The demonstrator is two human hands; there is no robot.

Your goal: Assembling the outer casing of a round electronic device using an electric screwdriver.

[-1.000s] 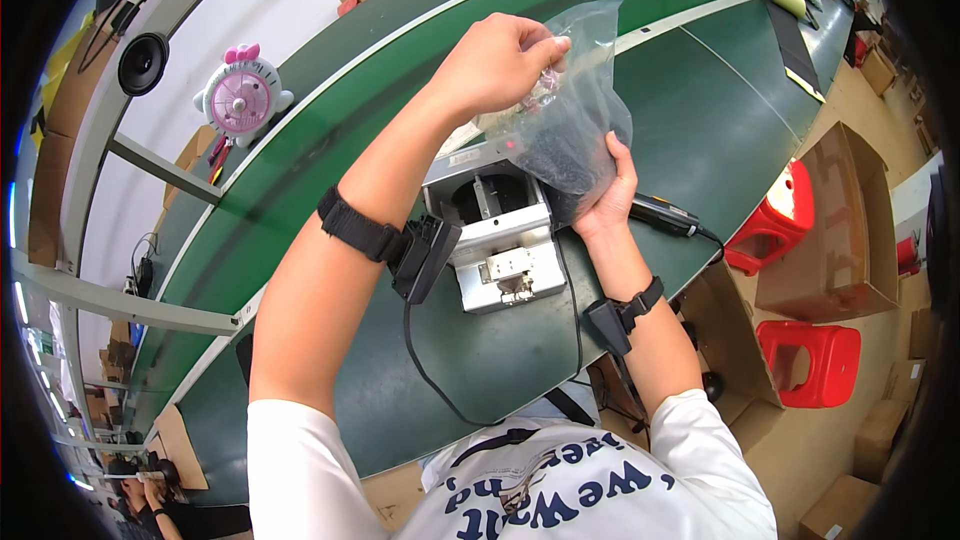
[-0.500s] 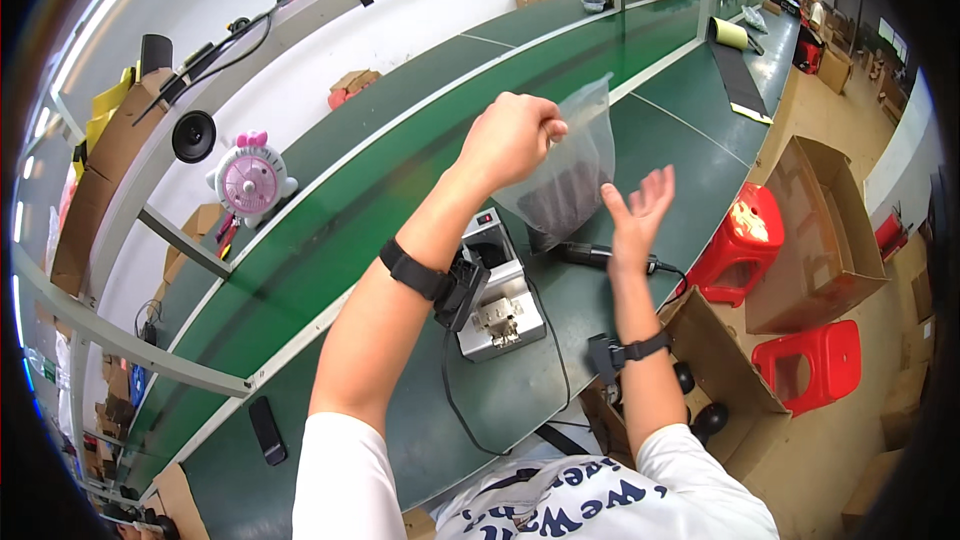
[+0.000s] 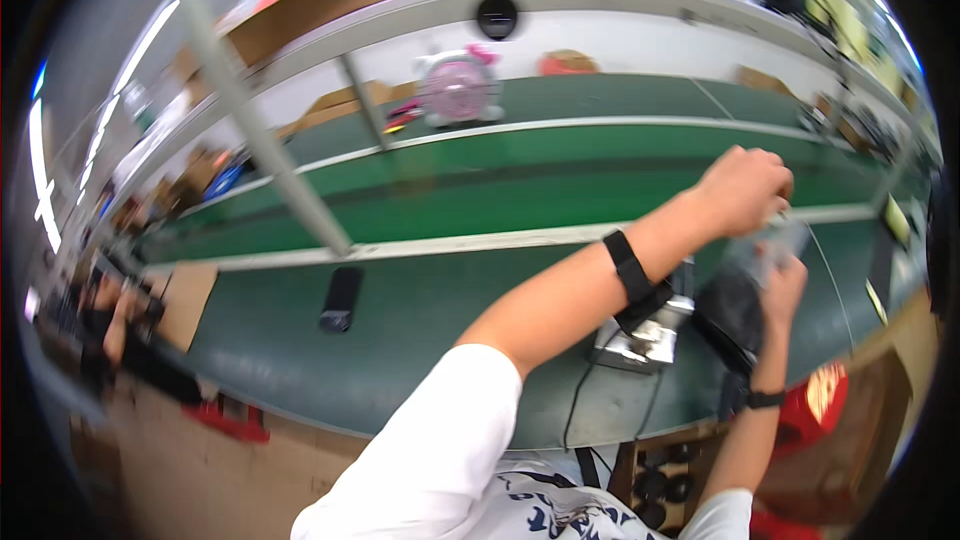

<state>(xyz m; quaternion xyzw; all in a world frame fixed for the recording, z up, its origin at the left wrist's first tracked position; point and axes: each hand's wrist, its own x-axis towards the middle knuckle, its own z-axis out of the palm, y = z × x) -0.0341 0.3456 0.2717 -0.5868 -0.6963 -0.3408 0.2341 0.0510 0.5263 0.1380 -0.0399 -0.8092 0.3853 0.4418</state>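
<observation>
Grips the side of a clear, dark-filled bag (image 3: 730, 312) in the right hand (image 3: 784, 286), just right of a metal box (image 3: 643, 343), on or above the green table (image 3: 270, 345) (cannot tell which). Curls the left hand (image 3: 745, 190) inward at the bag's top, too blurred to tell whether pinching it. Has a black phone (image 3: 341, 297) lying well apart, toward the table's left.

The fixture (image 3: 645, 342) stands on the workbench (image 3: 450, 305) between the phone (image 3: 342, 296), left, and the bag (image 3: 730, 312), right.
</observation>
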